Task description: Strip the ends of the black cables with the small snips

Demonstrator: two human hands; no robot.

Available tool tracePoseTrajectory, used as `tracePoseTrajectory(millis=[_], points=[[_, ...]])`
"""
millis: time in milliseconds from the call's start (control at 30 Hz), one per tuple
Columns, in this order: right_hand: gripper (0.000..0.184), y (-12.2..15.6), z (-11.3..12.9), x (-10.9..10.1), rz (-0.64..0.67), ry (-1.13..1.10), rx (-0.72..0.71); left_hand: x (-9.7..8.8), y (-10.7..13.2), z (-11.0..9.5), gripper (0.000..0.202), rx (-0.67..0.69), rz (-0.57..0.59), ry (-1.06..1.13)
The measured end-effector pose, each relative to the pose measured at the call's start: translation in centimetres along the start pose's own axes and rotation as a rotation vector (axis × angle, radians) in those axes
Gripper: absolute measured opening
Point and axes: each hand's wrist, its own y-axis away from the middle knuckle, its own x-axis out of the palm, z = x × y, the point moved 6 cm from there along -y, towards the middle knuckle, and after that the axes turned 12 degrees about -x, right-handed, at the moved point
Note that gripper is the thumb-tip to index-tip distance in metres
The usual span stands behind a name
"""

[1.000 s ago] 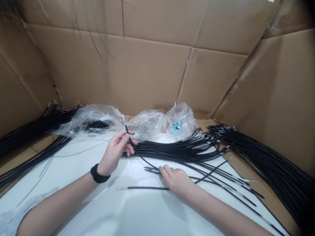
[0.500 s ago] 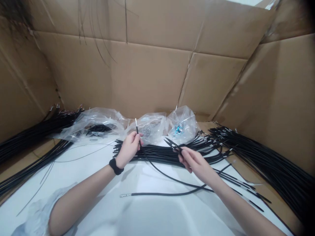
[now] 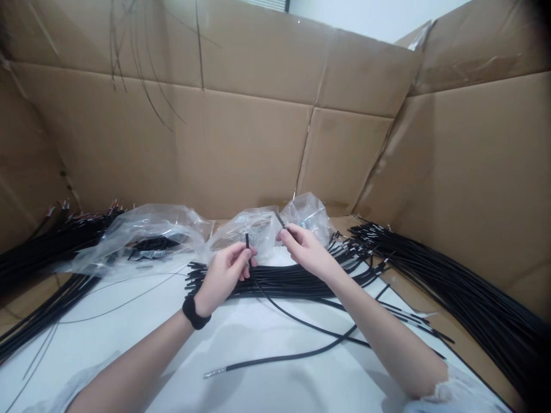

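My left hand (image 3: 228, 268), with a black band on the wrist, pinches a black cable (image 3: 284, 310) close to one end, which points up above the fingers. From there the cable loops down and right across the white surface. A cable end with a silvery tip (image 3: 214, 373) lies in front of me. In my right hand (image 3: 307, 246) is a pair of small black scissors (image 3: 280, 221), mostly hidden by the fingers, their blades pointing up and left. The scissors are apart from the held cable end. Behind and below both hands lies a bundle of black cables (image 3: 279, 281).
Clear plastic bags (image 3: 167, 221) stand along the back, with small parts inside. More black cable bundles lie at left (image 3: 47, 235) and right (image 3: 447, 275). Cardboard walls (image 3: 249, 155) enclose the white work surface (image 3: 172, 344). Thin wires hang at upper left.
My right hand has moved up and left, nearer the left hand. The scissor blades, apart before, now look together. The pale tip above my left hand no longer shows clearly. The view has shifted.
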Motion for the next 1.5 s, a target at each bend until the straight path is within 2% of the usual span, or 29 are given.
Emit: tracePoseTrajectory(millis=[67,200,333,633,767,933,1033,1133,1233,1300,1367,1433,1500], points=[[0.034,0.0,1.7,-0.5,0.067,0.129,-0.071,0.0,0.5,-0.6,0.029,0.041,-0.018,-0.053],[0.036,1.6,3.6,-1.7,0.163,0.237,-0.044,0.0,1.2,-1.5,0.027,0.093,-0.061,-0.145],[0.036,2.4,4.6,-1.6,0.203,0.271,-0.047,0.2,1.7,-1.6,0.025,0.122,-0.089,-0.218],[0.039,2.3,4.7,-1.5,0.182,0.27,-0.032,0.2,2.3,-2.1,0.025,0.214,-0.174,-0.377],[0.035,2.2,5.0,-0.9,0.206,0.231,-0.052,0.4,2.6,-2.6,0.023,0.26,-0.19,-0.418],[0.034,1.4,5.0,-0.2,0.139,0.264,-0.046,0.1,2.6,-2.8,0.023,0.276,-0.23,-0.474],[0.033,1.1,4.5,0.2,0.105,0.211,-0.057,0.0,2.6,-3.1,0.021,0.308,-0.277,-0.527],[0.034,0.8,3.8,0.7,0.028,0.099,-0.079,0.1,2.7,-3.4,0.019,0.298,-0.376,-0.608],[0.037,0.5,3.0,1.1,-0.079,0.025,-0.094,0.0,2.4,-3.7,0.022,0.262,-0.579,-0.617],[0.038,0.1,2.7,1.4,-0.133,0.005,-0.112,-0.1,2.3,-4.1,0.024,0.337,-0.732,-0.597],[0.038,-0.3,2.5,1.5,-0.169,-0.005,-0.135,0.0,2.0,-4.4,0.017,0.457,-0.839,-0.638],[0.037,-0.7,2.2,1.4,-0.193,-0.01,-0.15,0.0,1.5,-4.4,0.014,0.514,-0.859,-0.686],[0.036,-1.0,1.9,1.4,-0.2,-0.007,-0.155,-0.2,0.9,-4.3,0.015,0.471,-0.801,-0.651]])
